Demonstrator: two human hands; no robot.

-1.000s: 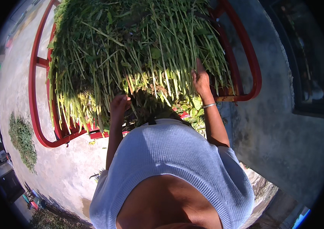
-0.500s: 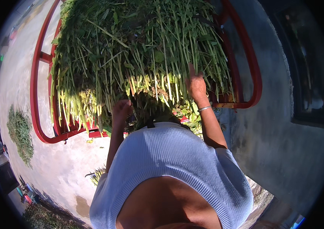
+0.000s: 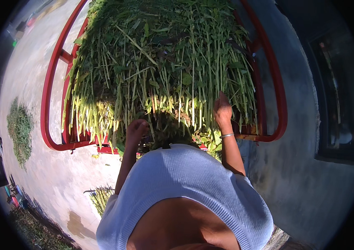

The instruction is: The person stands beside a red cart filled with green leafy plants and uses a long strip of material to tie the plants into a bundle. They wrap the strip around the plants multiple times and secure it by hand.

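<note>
A thick heap of cut green stalks [image 3: 164, 62] with leaves lies in front of me, its pale cut ends hanging toward me. My left hand [image 3: 137, 130] is at the near edge of the heap, left of the middle. Its fingers are curled in shadow, and I cannot make out what is in them. My right hand [image 3: 223, 110], with a silver bracelet [image 3: 227, 136] at its wrist, lies against the stalk ends on the right. A finger of it stretches up along the stems; the other fingers show poorly.
A red metal frame [image 3: 45, 104] curves around both sides of the heap. A small bundle of cut stalks [image 3: 100, 199] lies on the pale concrete ground [image 3: 52, 183] at lower left. Further left is a loose green pile [image 3: 20, 131]. A grey wall [image 3: 298, 175] stands at right.
The whole view has turned slightly, so heap and frame sit differently in the picture. Both hands keep nearly the same places against the stalks.
</note>
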